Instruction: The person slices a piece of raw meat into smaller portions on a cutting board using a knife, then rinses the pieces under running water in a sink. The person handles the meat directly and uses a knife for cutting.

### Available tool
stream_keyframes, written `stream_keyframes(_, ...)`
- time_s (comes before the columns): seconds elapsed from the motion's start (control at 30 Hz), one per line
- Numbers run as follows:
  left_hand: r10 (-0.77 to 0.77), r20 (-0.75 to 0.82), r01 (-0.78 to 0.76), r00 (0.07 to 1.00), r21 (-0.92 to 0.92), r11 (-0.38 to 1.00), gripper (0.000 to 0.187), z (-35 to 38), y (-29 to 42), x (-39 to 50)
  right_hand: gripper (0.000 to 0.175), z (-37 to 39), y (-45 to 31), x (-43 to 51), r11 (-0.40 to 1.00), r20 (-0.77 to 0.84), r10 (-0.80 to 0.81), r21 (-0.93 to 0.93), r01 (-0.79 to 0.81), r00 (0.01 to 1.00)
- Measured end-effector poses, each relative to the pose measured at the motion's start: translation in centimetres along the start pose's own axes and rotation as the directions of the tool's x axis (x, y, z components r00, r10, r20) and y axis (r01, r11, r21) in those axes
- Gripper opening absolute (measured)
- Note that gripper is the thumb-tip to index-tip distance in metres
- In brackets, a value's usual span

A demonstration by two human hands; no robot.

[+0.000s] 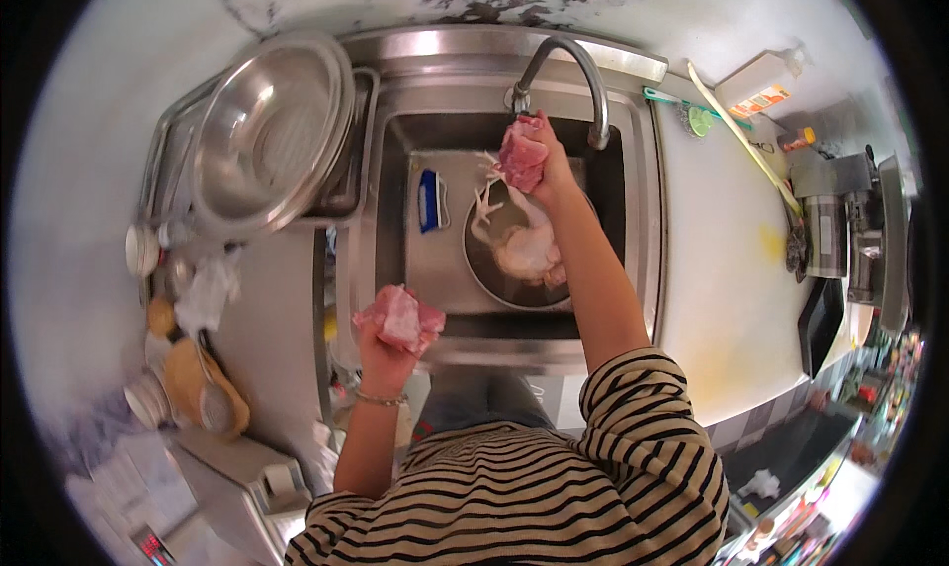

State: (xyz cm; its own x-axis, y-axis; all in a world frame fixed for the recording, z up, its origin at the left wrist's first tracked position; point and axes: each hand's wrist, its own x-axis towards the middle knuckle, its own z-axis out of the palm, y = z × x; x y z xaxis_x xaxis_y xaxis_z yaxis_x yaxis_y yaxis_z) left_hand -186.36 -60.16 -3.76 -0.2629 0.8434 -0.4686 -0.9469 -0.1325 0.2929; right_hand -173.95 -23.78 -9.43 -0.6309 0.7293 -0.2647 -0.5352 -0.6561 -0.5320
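My left hand (387,369) holds a piece of raw meat (402,320) over the near left edge of the steel sink (437,269). Raised near the faucet (597,95), my right hand (556,169) grips a second piece of raw meat (523,154). Below it, a plucked whole chicken (525,251) with its feet on lies in liquid in a round metal bowl (482,290) on the sink floor. My right forearm hides part of the bowl. A blue and white scrubbing brush (430,201) lies left of the bowl.
Large nested steel bowls (267,132) rest on a rack at the left. On the white counter at right are a long-handled tool (741,140), a plastic bottle (760,84) and a metal machine (852,225). A ladle (215,406) lies at lower left.
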Motion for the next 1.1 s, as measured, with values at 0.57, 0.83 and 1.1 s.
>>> stream_keyframes(0.57,-0.215,-0.070,0.208,0.974,-0.092,0.974,0.046,-0.3,5.3,8.8,0.089,5.9,6.6,5.1,0.898,-0.216,-0.241,-0.419,0.133,0.946)
stream_keyframes(0.83,-0.263,-0.041,0.262,0.964,-0.025,0.965,0.051,-0.6,4.6,9.0,0.092,6.1,7.6,6.7,0.763,-0.201,-0.322,-0.633,0.129,0.925)
stream_keyframes(1.1,-0.234,-0.149,0.234,0.961,-0.019,0.972,0.050,-2.5,6.1,7.2,0.097,5.2,9.3,8.9,0.504,-0.208,-0.410,-0.863,0.030,0.888)
